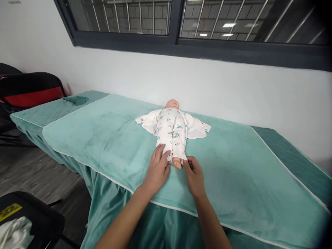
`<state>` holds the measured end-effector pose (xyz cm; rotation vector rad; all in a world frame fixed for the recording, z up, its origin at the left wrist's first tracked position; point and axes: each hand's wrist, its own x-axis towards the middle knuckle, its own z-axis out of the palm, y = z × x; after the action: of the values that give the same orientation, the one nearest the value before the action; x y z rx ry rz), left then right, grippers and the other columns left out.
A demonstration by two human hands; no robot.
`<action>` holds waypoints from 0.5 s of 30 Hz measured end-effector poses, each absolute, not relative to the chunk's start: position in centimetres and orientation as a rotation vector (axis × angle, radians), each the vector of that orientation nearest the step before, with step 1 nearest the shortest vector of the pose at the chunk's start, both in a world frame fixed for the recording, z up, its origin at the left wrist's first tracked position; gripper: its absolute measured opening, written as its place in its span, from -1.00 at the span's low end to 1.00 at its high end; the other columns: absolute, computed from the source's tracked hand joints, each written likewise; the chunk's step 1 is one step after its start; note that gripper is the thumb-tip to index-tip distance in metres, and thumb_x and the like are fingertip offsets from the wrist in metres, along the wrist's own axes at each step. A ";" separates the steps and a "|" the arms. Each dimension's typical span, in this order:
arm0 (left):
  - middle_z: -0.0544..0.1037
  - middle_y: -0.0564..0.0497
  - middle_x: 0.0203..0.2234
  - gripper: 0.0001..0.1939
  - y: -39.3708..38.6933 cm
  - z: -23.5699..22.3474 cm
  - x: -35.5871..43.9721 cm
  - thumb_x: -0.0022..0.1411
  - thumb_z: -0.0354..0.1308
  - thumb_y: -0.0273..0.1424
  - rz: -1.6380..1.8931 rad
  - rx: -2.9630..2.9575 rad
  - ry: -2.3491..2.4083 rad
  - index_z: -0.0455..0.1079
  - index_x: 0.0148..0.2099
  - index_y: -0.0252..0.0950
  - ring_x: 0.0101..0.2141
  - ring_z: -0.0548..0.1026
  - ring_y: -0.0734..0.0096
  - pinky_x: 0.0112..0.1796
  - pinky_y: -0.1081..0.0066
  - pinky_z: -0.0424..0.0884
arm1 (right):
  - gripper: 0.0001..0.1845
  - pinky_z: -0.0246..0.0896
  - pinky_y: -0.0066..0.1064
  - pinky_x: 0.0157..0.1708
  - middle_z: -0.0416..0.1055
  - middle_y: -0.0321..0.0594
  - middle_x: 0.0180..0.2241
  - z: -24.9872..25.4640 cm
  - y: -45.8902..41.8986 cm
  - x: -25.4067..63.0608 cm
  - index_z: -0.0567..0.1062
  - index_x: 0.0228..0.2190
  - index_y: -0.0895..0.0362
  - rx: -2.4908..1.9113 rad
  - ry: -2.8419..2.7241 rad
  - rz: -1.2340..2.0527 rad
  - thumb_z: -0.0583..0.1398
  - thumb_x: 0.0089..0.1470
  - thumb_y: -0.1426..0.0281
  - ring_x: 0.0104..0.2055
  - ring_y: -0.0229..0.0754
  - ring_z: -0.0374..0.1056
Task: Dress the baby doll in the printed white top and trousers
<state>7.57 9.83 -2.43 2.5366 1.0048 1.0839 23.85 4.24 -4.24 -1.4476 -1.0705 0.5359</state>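
Note:
A baby doll (172, 103) lies on its back on the green-covered bed, head toward the wall. It wears a white printed top (195, 126) with the sleeves spread wide and white printed trousers (166, 129) over it. My left hand (157, 167) is closed around the lower end of the left trouser leg, its fingers over the cloth; the foot there is hidden. My right hand (194, 174) pinches the hem of the right trouser leg between thumb and fingers. One bare doll foot (177, 163) shows between my hands.
The bed's light green cover (103, 138) has a white edge and a draped skirt. A face hole (75, 100) lies at the left end. Black and red chairs (33, 90) stand at the left; another chair (31, 214) with white cloth is near. A barred window (176, 20) is above.

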 end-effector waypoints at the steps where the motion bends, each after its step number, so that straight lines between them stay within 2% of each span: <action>1: 0.13 -0.20 0.30 -0.39 9.9 -2.5 7.8 0.15 -0.02 -0.70 1.078 2.556 0.980 0.16 0.23 -0.23 0.37 -0.05 0.06 0.25 -0.11 0.17 | -0.76 0.18 -0.37 -0.26 0.41 -0.31 -0.37 -4.2 4.0 24.0 0.46 -0.32 0.06 -1.405 -1.045 0.559 0.12 0.21 0.18 -0.31 -0.16 0.28; 4: 0.15 -0.19 0.30 -0.30 9.9 -2.5 8.5 0.07 -0.10 -0.77 1.063 2.602 0.987 0.17 0.24 -0.23 0.38 -0.08 0.06 0.26 -0.16 0.14 | -0.80 0.16 -0.37 -0.25 0.37 -0.34 -0.39 -4.3 3.4 24.4 0.45 -0.35 0.06 -1.284 -0.979 0.595 0.16 0.19 0.20 -0.32 -0.18 0.25; 6: 0.20 -0.18 0.28 -0.32 9.9 -2.0 8.8 0.07 -0.07 -0.75 1.036 2.627 1.020 0.19 0.23 -0.24 0.37 -0.04 0.03 0.27 -0.17 0.09 | -0.82 0.16 -0.37 -0.24 0.36 -0.34 -0.39 -4.4 3.2 24.6 0.44 -0.35 0.06 -1.248 -0.963 0.613 0.17 0.19 0.21 -0.32 -0.19 0.24; 8: 0.31 -0.15 0.22 -0.42 10.0 -1.2 9.0 0.14 0.00 -0.67 0.983 2.639 1.038 0.23 0.20 -0.24 0.34 0.04 0.03 0.28 -0.18 0.04 | -0.83 0.16 -0.36 -0.24 0.37 -0.33 -0.38 -4.4 3.2 24.6 0.46 -0.33 0.06 -1.257 -0.973 0.619 0.18 0.19 0.22 -0.31 -0.19 0.25; 11: 0.49 -0.09 0.02 -0.62 10.2 0.1 9.4 0.24 0.05 -0.55 0.906 2.651 1.042 0.32 0.09 -0.19 0.22 0.27 0.10 0.28 -0.18 -0.01 | -0.82 0.18 -0.34 -0.24 0.39 -0.30 -0.37 -4.1 3.2 24.4 0.48 -0.34 0.06 -1.268 -1.008 0.604 0.17 0.19 0.22 -0.30 -0.17 0.27; 15: 0.54 -0.01 -0.19 -0.85 10.5 1.0 10.1 0.33 0.04 -0.43 0.830 2.703 1.018 0.38 -0.08 -0.20 -0.03 0.45 0.21 0.27 -0.16 -0.02 | -0.84 0.22 -0.31 -0.17 0.42 -0.26 -0.30 -3.7 3.3 24.2 0.49 -0.33 0.06 -1.285 -1.023 0.599 0.18 0.19 0.24 -0.25 -0.15 0.32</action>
<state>10.06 10.46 1.02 2.7035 1.0184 0.8301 24.16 3.32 -3.67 -1.2852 -1.0233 0.5991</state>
